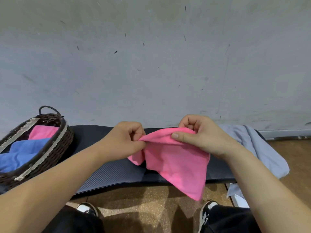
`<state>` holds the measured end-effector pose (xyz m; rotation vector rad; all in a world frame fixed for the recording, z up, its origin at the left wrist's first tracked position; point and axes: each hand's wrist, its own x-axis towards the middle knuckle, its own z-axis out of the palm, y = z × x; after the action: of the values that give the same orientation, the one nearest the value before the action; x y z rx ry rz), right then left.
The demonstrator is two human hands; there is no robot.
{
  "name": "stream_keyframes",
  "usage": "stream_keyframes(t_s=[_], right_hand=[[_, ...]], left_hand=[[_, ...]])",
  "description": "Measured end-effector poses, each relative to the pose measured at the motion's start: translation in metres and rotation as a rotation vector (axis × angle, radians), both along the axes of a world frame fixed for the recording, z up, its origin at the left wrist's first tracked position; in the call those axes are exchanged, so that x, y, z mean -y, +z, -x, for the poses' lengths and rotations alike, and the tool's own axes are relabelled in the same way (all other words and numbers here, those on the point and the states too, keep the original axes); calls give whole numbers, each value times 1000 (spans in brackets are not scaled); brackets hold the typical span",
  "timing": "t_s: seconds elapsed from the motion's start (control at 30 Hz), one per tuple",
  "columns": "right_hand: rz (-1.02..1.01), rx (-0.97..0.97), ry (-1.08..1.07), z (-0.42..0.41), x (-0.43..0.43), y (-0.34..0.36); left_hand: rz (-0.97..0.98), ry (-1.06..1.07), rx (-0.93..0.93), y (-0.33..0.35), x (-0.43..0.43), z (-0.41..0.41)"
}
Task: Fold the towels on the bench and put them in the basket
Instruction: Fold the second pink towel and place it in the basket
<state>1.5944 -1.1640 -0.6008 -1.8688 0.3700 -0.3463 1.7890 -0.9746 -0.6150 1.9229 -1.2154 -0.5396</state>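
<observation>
Basket [55,143] on the left already has pink and blue towels in it. Left hand [125,140] and right hand [200,135] both pinch the pink towel's [178,165] top edge above the bench [109,172]. Uneven corners could make a lopsided fold. Grey towel [262,148] waits on the right.

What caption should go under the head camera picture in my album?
Left hand and right hand pinch a pink towel over the black bench, wicker basket at its left end.
</observation>
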Motion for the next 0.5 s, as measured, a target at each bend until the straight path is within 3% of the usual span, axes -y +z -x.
stream_keyframes(t_s=[0.13,0.3,0.5], right_hand=[[174,31,-168,-2,6,-5],[207,93,-283,-3,3,-10],[144,126,-156,9,-1,2]], left_hand=[[-51,-12,27,12,-4,-4],[-132,-11,163,29,-18,-11],[-190,47,227,36,-73,-27]])
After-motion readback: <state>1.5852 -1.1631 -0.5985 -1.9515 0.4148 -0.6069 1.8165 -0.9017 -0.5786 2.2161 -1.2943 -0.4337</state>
